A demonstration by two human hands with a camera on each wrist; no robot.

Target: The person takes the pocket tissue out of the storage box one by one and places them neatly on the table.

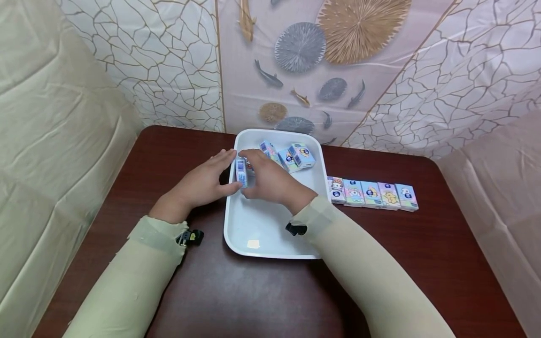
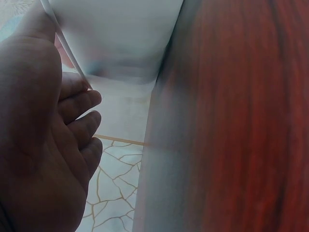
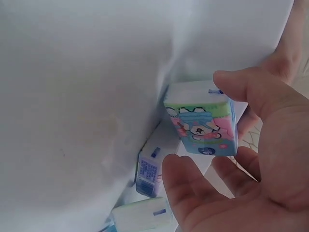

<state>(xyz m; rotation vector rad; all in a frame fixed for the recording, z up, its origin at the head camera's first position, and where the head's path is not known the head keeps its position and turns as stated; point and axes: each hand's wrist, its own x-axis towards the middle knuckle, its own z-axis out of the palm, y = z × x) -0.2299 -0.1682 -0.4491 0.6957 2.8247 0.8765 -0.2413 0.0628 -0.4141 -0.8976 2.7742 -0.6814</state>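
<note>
A small pastel tissue pack (image 1: 241,172) with a barcode on its side stands against the left wall of the white tray (image 1: 262,230). My right hand (image 1: 272,180) is around it from the right, thumb and fingers spread. In the right wrist view the thumb tip overlaps a corner of the pack (image 3: 200,123), while the fingertips stand apart from its printed face. Outside the left rim is my left hand (image 1: 200,183), its thumb reaching over the rim to the pack's near end. Its other fingers lie loosely bent by the rim in the left wrist view.
More tissue packs (image 1: 302,156) lie loosely at the tray's far end, partly hidden by my right hand. A row of several packs (image 1: 372,194) lies on the dark wooden table (image 1: 203,291) right of the tray. Behind the table hangs a patterned cloth (image 1: 169,70).
</note>
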